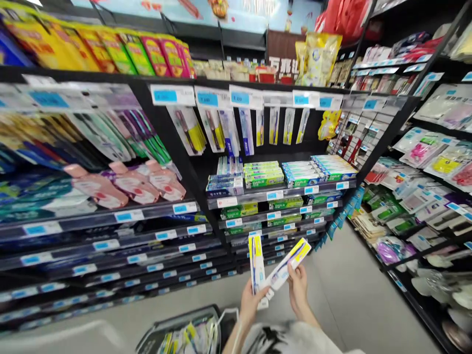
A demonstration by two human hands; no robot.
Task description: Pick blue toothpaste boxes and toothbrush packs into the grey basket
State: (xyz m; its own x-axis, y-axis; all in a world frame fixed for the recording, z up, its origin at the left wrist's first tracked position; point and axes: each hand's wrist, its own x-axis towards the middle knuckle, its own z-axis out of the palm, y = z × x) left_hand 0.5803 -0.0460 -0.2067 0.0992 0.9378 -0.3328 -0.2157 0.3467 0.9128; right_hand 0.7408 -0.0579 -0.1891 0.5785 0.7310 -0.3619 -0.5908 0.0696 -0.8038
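Note:
My left hand (251, 301) is closed around the lower part of a packaged toothbrush (256, 263), held nearly upright, white with a yellow top. In my right hand (298, 286) is a second toothbrush pack (291, 260), tilted up to the right, with a dark blue brush visible. The lower ends of the two packs meet near my left thumb. White hanger tabs show below them. A dark basket (217, 322) at my lower left contains several similar yellow and white packs (190, 339).
Ahead, a black shelf holds Darlie toothpaste boxes (262, 175) beneath hanging toothbrush packs (274, 125). Pink bottles (134, 184) lie on the left shelf. Another rack with packaged goods (424, 147) stands to the right, beside grey floor (332, 290).

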